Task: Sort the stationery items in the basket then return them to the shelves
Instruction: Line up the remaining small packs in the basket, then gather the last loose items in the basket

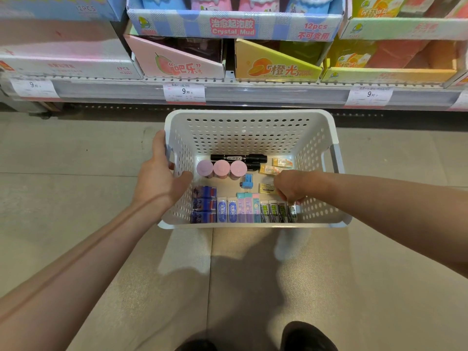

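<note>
A white perforated basket stands on the floor before the shelves. Inside lie black markers, three pink round tubs, a small blue sharpener, yellow erasers, dark blue packs, blue-white erasers, pastel erasers and green-black erasers lined along the near wall. My left hand grips the basket's left rim. My right hand reaches into the basket, fingers curled down onto the rightmost green-black eraser.
Shelves with price tags run across the top, holding Crystal Mud display boxes, a pink box and a yellow box. Tiled floor surrounds the basket. My dark shoes show at the bottom.
</note>
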